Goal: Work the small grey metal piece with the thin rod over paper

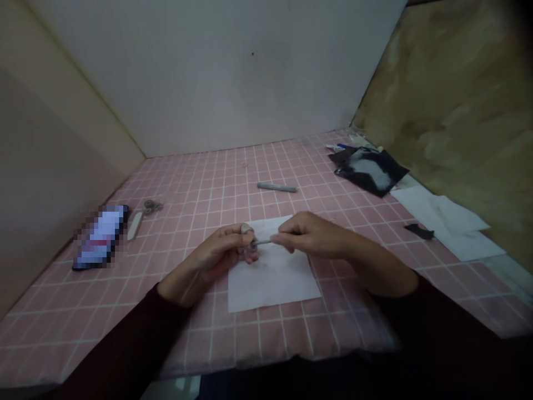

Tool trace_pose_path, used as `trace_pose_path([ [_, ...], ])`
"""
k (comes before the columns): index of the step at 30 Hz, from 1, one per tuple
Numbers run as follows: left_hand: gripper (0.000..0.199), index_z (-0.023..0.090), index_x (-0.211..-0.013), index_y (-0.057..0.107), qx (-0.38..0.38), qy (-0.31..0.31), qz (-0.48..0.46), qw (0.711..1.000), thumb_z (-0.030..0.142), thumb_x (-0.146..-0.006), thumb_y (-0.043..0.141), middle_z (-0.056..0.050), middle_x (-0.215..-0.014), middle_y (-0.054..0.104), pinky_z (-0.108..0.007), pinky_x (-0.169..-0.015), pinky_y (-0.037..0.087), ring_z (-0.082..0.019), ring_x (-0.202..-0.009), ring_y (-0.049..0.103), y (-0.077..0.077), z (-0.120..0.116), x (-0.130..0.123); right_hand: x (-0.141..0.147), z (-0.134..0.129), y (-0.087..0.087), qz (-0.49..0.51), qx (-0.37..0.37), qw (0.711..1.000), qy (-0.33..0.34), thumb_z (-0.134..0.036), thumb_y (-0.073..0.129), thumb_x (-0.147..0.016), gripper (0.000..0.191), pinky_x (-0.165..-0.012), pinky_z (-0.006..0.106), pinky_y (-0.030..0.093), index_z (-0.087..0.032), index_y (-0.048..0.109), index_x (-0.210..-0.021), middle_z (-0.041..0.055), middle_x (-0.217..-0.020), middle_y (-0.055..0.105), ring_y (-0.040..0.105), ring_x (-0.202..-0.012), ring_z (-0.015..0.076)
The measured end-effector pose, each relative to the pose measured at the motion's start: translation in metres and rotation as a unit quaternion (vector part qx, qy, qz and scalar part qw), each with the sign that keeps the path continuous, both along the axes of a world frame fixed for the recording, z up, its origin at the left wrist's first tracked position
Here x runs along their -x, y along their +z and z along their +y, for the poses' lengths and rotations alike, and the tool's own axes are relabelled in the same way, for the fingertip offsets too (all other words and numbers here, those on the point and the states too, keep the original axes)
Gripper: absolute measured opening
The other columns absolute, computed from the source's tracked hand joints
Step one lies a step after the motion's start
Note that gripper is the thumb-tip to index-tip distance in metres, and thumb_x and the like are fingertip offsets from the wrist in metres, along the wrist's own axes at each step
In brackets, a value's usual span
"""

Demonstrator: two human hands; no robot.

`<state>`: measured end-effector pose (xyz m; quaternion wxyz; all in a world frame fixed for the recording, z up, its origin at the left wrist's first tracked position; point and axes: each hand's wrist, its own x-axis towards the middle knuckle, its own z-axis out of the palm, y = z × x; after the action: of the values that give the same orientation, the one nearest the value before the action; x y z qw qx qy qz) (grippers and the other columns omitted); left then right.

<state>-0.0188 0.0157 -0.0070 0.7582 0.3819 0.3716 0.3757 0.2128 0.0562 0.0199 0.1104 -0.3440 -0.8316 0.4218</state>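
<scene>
Piece: small pinkish lump (249, 251), exact kind too small to tell, over the near-left part of the sheet of white paper (283, 283).
Rod: thin grey rod (262, 242), one end at the lump, apparently touching it.
Left hand (212, 258): clenched around the lump, thumb on top.
Right hand (310, 233): grasping the rod between fingertips, above the paper.
Under paper: pink grid mat (200, 183).
Beyond paper: grey tube (277, 187), lying loose.
Left of paper: scissors (150, 207), white strip (135, 226), smartphone (100, 237), screen blurred.
Right of paper: white sheets (447, 222), black scrap (419, 231) on their edge.
Far right of paper: black-and-white packet (368, 169).
</scene>
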Motion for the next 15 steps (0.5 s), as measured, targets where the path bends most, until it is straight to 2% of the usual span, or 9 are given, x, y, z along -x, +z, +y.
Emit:
trace_pose_path([
  [3,0.018,0.011,-0.077,0.067,-0.009,-0.009,0.011,1.000,0.023,-0.073,0.080,-0.003,-0.066,0.069,-0.022,-0.060,0.049,-0.011,-0.059,0.064,-0.0021,0.0001,-0.0007,0.0022,-0.0006,0.0000,-0.015,0.013,1.000,0.014,-0.035,0.050,-0.093,0.042,-0.057,0.026,0.028,-0.015,0.053,-0.056,-0.0053,-0.049,0.038,0.037,-0.050,0.0071],
  [7,0.015,0.013,-0.081,0.068,-0.022,0.016,0.013,1.000,0.021,-0.074,0.080,-0.001,-0.067,0.069,-0.023,-0.065,0.051,-0.010,-0.057,0.063,-0.0041,0.0000,-0.0001,-0.0010,0.0007,0.0015,-0.019,0.015,1.000,-0.007,-0.039,0.052,-0.093,0.044,-0.057,0.028,0.026,-0.015,0.053,-0.055,-0.0047,-0.050,0.038,0.036,-0.051,0.0079],
  [12,0.017,0.013,-0.085,0.069,-0.044,0.006,0.014,0.999,0.020,-0.074,0.081,-0.003,-0.072,0.072,-0.023,-0.068,0.052,-0.012,-0.065,0.066,-0.0039,-0.0009,-0.0006,0.0040,-0.0021,0.0005,-0.030,0.032,0.999,-0.017,-0.033,0.051,-0.093,0.041,-0.057,0.027,0.027,-0.015,0.055,-0.056,-0.0050,-0.048,0.038,0.037,-0.050,0.0075],
  [15,0.020,0.013,-0.084,0.069,-0.050,0.014,0.016,0.999,0.021,-0.073,0.083,-0.002,-0.071,0.072,-0.024,-0.069,0.052,-0.012,-0.065,0.067,-0.0033,-0.0006,-0.0002,0.0021,-0.0003,0.0005,-0.029,0.030,0.999,-0.018,-0.038,0.052,-0.092,0.044,-0.056,0.027,0.026,-0.015,0.053,-0.055,-0.0054,-0.048,0.035,0.035,-0.050,0.0078],
])
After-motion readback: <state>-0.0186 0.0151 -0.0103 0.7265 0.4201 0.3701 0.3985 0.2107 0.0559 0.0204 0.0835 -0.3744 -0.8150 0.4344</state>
